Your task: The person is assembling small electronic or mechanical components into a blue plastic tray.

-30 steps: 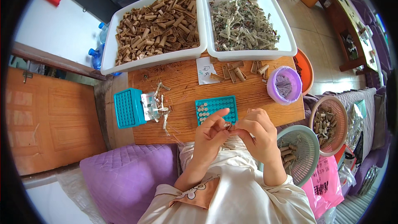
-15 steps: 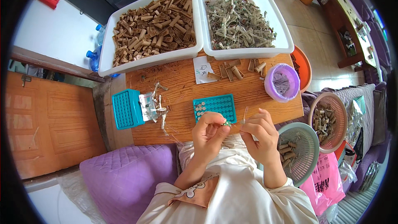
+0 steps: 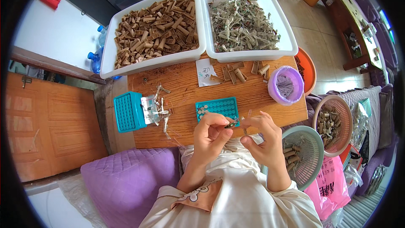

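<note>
Just over the near edge of the wooden table, my left hand (image 3: 211, 139) pinches a small green circuit board (image 3: 230, 124) between thumb and fingertips. Facing it, my right hand (image 3: 266, 140) has its fingers bent around a thin clear plastic strip (image 3: 249, 113), which sticks up past the fingertips; its thumb stands lower and apart from the index finger. Fine detail between the two hands is too small to make out. Behind my left hand lies a teal tray (image 3: 223, 106) of round pockets, with several silvery discs (image 3: 203, 109) at its left end.
Two white tubs stand at the back, one of brown plastic shells (image 3: 158, 29), one of clear-wrapped parts (image 3: 244, 23). Loose shells (image 3: 236, 74) and a purple-lined bin (image 3: 276, 95) sit in front. A teal box (image 3: 128, 112) stands left; baskets (image 3: 314, 160) (image 3: 344, 101) are right.
My right thumb has dropped away from the index finger, and the right fingers have come slightly left towards the board. My left hand still grips the board, now tilted a little differently.
</note>
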Motion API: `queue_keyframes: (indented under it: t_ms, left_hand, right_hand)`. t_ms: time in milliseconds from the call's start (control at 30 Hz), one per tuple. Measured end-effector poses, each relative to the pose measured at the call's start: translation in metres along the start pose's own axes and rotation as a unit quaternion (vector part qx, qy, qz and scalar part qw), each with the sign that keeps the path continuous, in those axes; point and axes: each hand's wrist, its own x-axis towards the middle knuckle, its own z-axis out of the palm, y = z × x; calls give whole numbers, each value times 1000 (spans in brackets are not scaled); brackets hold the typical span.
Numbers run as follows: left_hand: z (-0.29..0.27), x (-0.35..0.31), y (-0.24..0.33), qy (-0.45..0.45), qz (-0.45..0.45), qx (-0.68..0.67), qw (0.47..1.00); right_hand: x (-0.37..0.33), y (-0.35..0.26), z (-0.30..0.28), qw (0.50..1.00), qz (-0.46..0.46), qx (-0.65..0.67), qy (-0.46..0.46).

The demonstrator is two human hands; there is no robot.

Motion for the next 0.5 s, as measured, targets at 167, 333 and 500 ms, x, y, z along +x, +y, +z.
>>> queue_keyframes:
  t_ms: [167, 333, 500]
  left_hand:
    - [2, -6, 0, -18, 82, 90, 992]
    - [3, -8, 8, -12, 92, 142, 985]
    - [-4, -8, 8, -15, 89, 203, 975]
  right_hand:
    - [-1, -4, 15, 994, 7, -10, 105]
    - [-4, 6, 23, 993, -28, 30, 108]
    - [-4, 12, 28, 988, 18, 136, 77]
